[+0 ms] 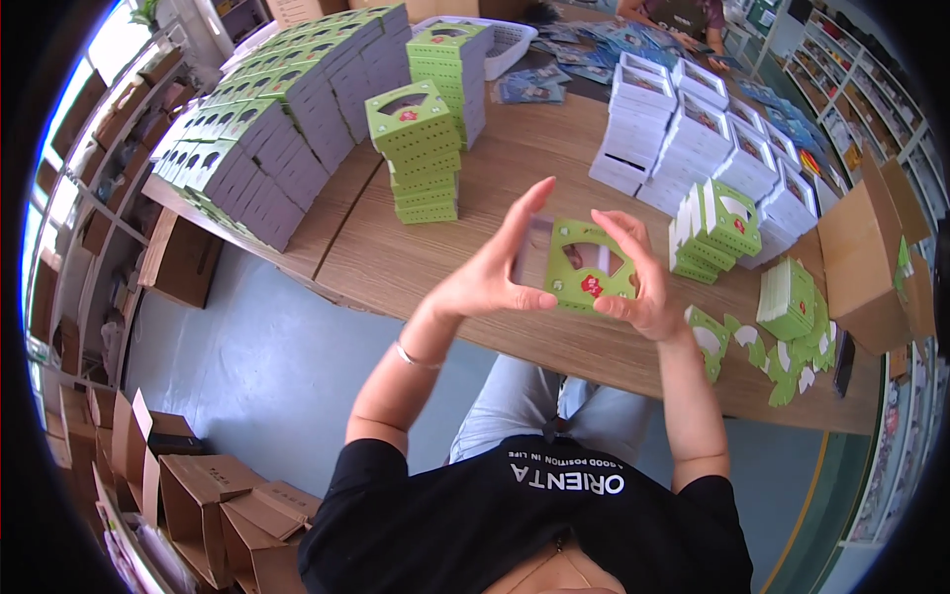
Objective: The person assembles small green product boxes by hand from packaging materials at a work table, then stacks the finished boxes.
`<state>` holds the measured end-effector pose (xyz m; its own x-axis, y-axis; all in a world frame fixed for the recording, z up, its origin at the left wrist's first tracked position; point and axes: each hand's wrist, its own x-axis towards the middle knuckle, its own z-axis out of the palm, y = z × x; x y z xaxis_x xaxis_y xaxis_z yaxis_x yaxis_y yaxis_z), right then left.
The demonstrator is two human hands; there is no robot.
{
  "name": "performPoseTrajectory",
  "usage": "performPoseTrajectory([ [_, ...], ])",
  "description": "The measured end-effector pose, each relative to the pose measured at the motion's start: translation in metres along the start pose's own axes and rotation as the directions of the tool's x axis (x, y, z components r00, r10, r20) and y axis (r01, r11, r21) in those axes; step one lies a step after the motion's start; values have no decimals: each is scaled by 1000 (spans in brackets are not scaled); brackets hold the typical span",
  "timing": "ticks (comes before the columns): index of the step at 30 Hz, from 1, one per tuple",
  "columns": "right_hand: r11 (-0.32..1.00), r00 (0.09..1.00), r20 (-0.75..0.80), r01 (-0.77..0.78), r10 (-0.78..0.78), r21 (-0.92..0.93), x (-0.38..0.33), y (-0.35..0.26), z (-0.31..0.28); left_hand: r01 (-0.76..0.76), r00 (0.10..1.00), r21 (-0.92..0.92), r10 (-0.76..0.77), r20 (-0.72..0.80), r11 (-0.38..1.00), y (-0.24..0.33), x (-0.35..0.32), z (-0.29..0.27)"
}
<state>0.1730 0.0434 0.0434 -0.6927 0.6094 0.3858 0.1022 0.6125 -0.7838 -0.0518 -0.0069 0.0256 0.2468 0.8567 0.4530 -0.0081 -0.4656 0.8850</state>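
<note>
Above the table's front edge, a green printed cardboard sleeve (559,259) with a fan-shaped window is held between my two hands. It sits partway over a pale box (534,245), whose left end sticks out. My left hand (485,275) grips that end, thumb along the front and fingers stretched up behind. On the other side, my right hand (648,292) is closed around the sleeve's right edge, thumb at its lower corner. Through the window part of the box's contents shows, too small to make out.
Left on the wooden table (396,272) stand rows of sleeved boxes (297,89) and a shorter stack (416,148). White boxes (683,129) are piled back right, near flat green sleeves (787,297) and an open carton (871,257). Another person (683,20) sits across.
</note>
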Motion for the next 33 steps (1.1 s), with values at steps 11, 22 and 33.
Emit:
performPoseTrajectory([
  [11, 886, 937, -202, 339, -286, 317, 189, -51, 64, -144, 908, 562, 335, -253, 815, 91, 23, -107],
  [22, 697, 996, -85, 60, 1, 714, 280, 20, 104, 95, 894, 231, 19, -448, 968, 33, 32, -195],
  [33, 96, 761, 484, -573, 432, 814, 248, 107, 167, 296, 655, -620, -627, -422, 727, -61, 9, -185],
])
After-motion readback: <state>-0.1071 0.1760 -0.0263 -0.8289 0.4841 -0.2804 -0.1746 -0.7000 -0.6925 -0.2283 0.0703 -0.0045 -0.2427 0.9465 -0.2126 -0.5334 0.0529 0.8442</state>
